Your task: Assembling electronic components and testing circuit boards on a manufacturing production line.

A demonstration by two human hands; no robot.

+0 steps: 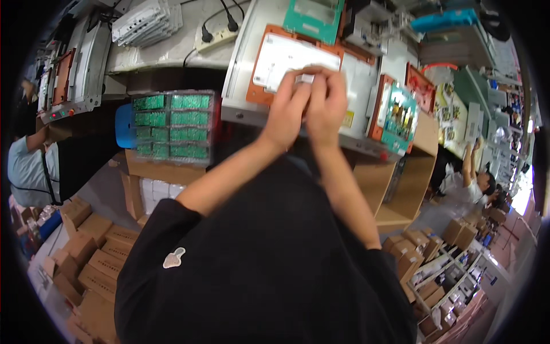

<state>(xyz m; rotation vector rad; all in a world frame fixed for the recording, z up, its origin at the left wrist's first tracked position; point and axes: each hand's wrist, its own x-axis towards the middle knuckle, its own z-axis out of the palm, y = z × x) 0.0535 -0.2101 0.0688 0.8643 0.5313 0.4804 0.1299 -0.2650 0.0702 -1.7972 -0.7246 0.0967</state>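
Note:
My left hand (285,113) and my right hand (326,110) meet over the near right part of a flat white panel (289,57). That panel lies in an orange fixture frame (257,93) on a pale metal machine bed. Between my curled fingertips is a small whitish piece (305,78), mostly hidden by the fingers; its kind cannot be made out. Both hands are closed around it, thumbs and fingers pressed in. A teal frame with a clear window (312,20) stands just beyond the panel.
Left of the machine, a clear tray (173,127) holds green circuit boards beside a blue bin (124,126). A teal test fixture (399,114) sits at the right. Further left are a power strip (216,39) and stacked white panels (146,24). Cartons (97,266) and other people surround the bench.

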